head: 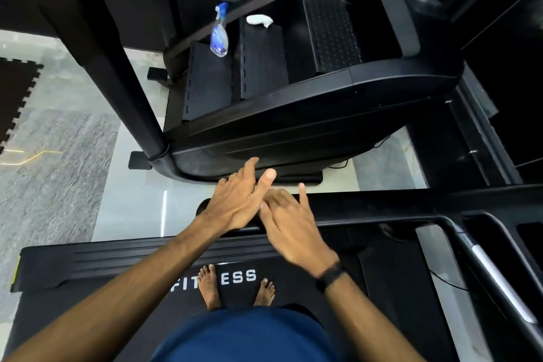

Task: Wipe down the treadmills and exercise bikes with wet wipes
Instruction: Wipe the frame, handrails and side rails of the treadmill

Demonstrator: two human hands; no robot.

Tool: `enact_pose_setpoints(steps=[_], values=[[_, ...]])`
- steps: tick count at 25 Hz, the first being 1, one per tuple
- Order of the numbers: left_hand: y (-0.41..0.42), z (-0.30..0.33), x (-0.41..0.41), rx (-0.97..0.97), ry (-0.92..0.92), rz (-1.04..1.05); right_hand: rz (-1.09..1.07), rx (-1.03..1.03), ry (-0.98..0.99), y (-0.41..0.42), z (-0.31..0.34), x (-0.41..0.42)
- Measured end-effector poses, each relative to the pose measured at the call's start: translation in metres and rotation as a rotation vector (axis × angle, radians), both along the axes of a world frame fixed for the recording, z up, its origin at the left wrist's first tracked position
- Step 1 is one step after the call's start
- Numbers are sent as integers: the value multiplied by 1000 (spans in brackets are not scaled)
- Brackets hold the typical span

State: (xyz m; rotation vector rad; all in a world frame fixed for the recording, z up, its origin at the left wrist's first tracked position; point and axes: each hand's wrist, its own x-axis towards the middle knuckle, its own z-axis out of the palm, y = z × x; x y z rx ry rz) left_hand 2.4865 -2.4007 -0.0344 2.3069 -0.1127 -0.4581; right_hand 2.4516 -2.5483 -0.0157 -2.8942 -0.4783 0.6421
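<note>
hands (266,209) empty, wipe (259,20) on stepper (293,114)

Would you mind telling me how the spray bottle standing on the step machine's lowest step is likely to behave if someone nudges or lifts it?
The spray bottle stands upright, tall and narrow, so a sideways nudge would probably tip it. Its clear body looks like thin plastic, likely light and slightly squeezable. The ribbed black step under it probably resists sliding, so it may topple rather than skid.
</note>
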Motion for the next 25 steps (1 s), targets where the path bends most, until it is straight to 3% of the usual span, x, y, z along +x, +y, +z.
enact_pose_setpoints(steps=[4,8,11,13,17,20,25], values=[[-14,-2,-2,40,-6,-91,-119,-2,-271,-100,10,-43],[-34,-1,5,104,2,-97,-340,-147,-195,-106,-1,16],[-59,0,8,118,-14,-93,-114,-54,-222,-67,-4,1],[-62,-1,8,125,-10,-45,51,32,-246,-89,4,-37],[-69,5,4,240,-25,60,-70,-42,-352,-194,6,-33],[-78,7,1,272,-50,140,-165,-141,-243,-189,-2,19],[-83,4,-9,321,-92,229,166,55,-191,-124,4,-24]])
